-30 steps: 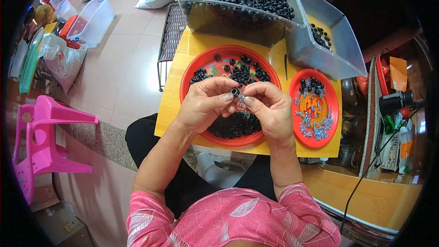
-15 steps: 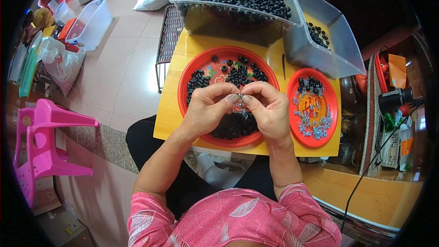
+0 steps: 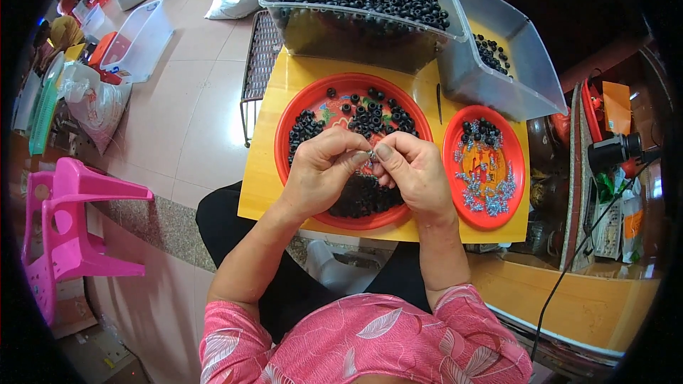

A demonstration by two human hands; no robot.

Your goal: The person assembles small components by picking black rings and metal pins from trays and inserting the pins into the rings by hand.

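- We note the change: a second ago a black bead shows at the fingertips; now only a small silver piece (image 3: 371,156) shows there.
- Our left hand (image 3: 313,171) and right hand (image 3: 421,178) pinch the silver piece, thumb against finger, fingertips nearly touching.
- We cannot tell whether the bead is hidden in the grip.
- The silver piece is above the round tray (image 3: 283,124) of black beads (image 3: 367,118) on the desk (image 3: 259,188).
- We judge the work to be at a fine, two-handed fitting step.
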